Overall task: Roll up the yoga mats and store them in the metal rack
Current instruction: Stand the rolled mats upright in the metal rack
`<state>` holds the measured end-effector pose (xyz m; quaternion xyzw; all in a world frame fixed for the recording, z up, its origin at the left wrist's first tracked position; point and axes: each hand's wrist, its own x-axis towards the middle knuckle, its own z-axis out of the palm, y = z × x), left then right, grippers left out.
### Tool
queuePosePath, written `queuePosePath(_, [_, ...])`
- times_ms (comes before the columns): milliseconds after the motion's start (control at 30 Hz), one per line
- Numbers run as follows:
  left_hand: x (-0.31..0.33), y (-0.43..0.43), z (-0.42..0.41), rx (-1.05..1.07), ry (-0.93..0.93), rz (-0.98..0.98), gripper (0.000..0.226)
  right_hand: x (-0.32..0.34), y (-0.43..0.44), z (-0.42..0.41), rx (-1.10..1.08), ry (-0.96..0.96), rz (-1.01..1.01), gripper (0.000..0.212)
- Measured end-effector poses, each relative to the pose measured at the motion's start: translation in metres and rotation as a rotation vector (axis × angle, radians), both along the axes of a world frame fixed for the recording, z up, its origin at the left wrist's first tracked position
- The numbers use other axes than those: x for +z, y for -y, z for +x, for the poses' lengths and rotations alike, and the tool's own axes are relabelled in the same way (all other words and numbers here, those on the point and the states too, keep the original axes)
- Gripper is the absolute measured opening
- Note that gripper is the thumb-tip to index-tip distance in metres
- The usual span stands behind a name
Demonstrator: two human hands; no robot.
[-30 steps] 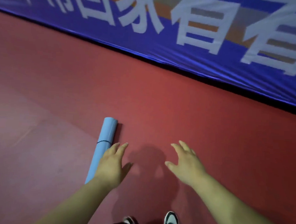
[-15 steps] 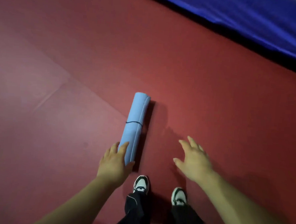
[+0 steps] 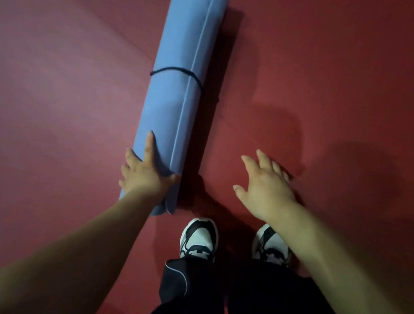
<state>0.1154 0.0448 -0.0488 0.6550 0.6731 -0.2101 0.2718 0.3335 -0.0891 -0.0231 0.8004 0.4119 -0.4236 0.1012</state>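
A rolled light-blue yoga mat (image 3: 177,102) lies on the red floor, running away from me, its far end cut off by the top edge. A black cord (image 3: 181,72) is tied round its middle. My left hand (image 3: 144,175) rests on the mat's near end with the fingers spread and straight and the thumb across the top of the roll. To the right of the mat, my right hand (image 3: 266,186) hovers above the floor with its fingers spread and holds nothing. No metal rack is in view.
Red sports flooring (image 3: 337,67) fills the view, with a paler seam running diagonally at the left. My black-and-white shoes (image 3: 199,238) and dark trousers (image 3: 194,288) are just below the mat's near end.
The view has dropped and closed in on the mat, and the blue banner is gone from sight. My left hand has come down onto the mat's near end. My right hand stays beside it.
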Motion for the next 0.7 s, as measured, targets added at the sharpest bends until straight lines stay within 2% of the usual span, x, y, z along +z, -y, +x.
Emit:
queuePosePath(167, [0.0, -0.004, -0.013, 0.027, 0.142, 0.056, 0.122, -0.015, 0.009, -0.003, -0.022, -0.044, -0.037, 0.079])
queuePosePath(267, [0.038, 0.002, 0.01, 0.091, 0.256, -0.004, 0.121, 0.017, 0.011, 0.001, -0.097, -0.12, -0.04, 0.076])
queuePosePath(333, [0.077, 0.01, 0.037, 0.207, 0.41, -0.103, 0.119, 0.049, 0.014, 0.006, -0.219, -0.209, 0.014, 0.072])
queuePosePath(433, [0.149, 0.018, 0.085, 0.446, 0.664, -0.254, 0.112, 0.12, 0.027, 0.019, -0.597, -0.423, 0.167, 0.065])
queuePosePath(500, [0.211, 0.02, 0.12, 0.534, 0.744, -0.345, 0.107, 0.183, 0.035, 0.033, -0.948, -0.614, 0.295, 0.055])
queuePosePath(567, [0.287, 0.028, 0.157, 0.553, 0.778, -0.443, 0.103, 0.255, 0.042, 0.054, -1.201, -0.787, 0.399, 0.038])
queuePosePath(600, [0.325, 0.033, 0.172, 0.554, 0.785, -0.489, 0.099, 0.292, 0.045, 0.068, -1.255, -0.836, 0.431, 0.031])
queuePosePath(700, [0.435, 0.049, 0.214, 0.523, 0.868, -0.61, 0.071, 0.402, 0.054, 0.104, -1.321, -0.836, 0.536, 0.03])
